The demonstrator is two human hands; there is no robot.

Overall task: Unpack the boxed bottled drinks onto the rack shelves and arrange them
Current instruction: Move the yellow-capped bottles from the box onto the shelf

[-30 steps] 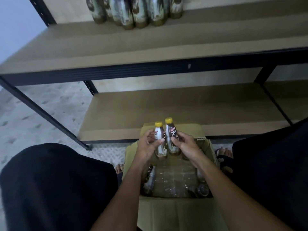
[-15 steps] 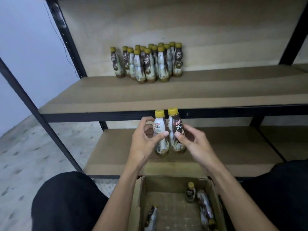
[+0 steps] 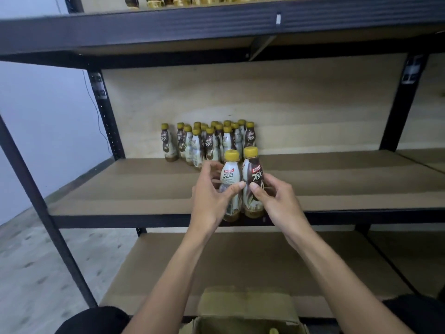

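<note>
I hold two small yellow-capped coffee bottles upright and side by side, level with the front edge of the middle shelf (image 3: 144, 189). My left hand (image 3: 212, 196) grips the left bottle (image 3: 230, 174), which shows a pale label. My right hand (image 3: 274, 201) grips the right bottle (image 3: 253, 179), with a dark label. A cluster of several matching bottles (image 3: 209, 143) stands at the back of that shelf, beyond my hands. The open cardboard box (image 3: 245, 307) lies at the bottom edge, its inside mostly cut off.
Black steel uprights (image 3: 106, 116) and beams frame the rack. The lower shelf (image 3: 240, 261) lies beneath my arms. More bottles (image 3: 183, 0) stand on the top shelf. A pale patterned floor (image 3: 36, 273) lies at left. My dark-clothed knees flank the box.
Both hands lifted the two bottles out of the box and up from the lower shelf level to the middle shelf's front edge. My view tilted upward.
</note>
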